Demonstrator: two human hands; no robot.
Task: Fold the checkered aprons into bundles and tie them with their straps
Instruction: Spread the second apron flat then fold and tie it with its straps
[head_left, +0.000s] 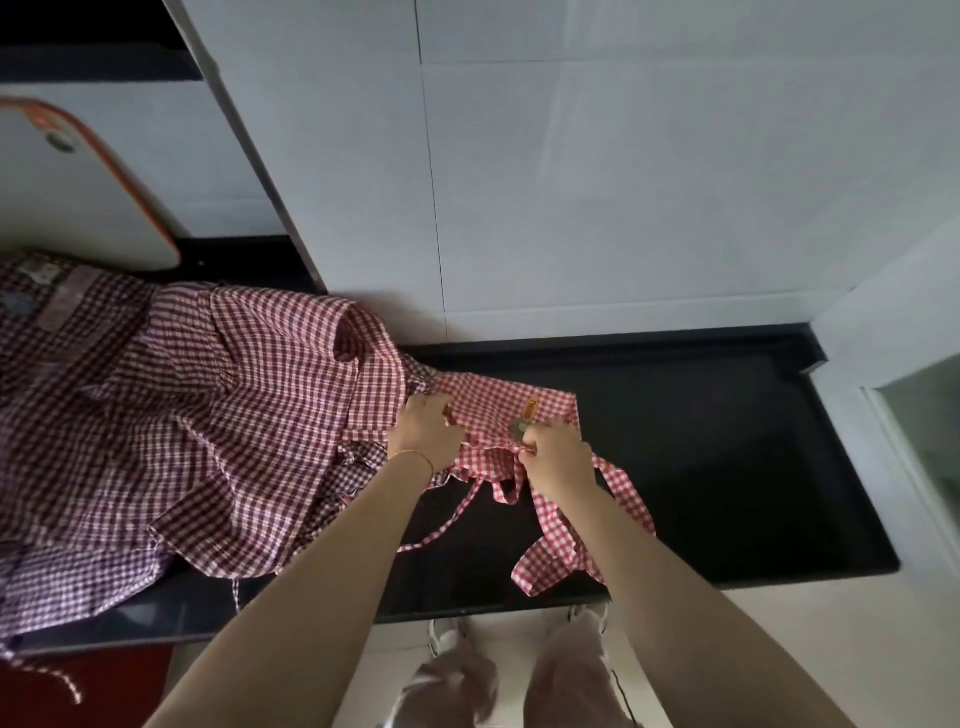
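A bright red checkered apron (493, 402) lies folded small on the black counter (727, 441), with an orange label on top. My left hand (423, 428) grips its left end. My right hand (558, 457) pinches the fabric at its front edge, near where the straps start. A wide strap (566, 551) loops toward the counter's front edge and a thin strap (452, 514) trails between my arms. A heap of darker maroon checkered aprons (197, 415) fills the counter to the left, touching the red one.
A white cutting board with an orange rim (78, 182) leans against the tiled wall at the back left. A white wall corner (893, 312) bounds the counter on the right. My feet in white shoes stand on the pale floor below the counter edge.
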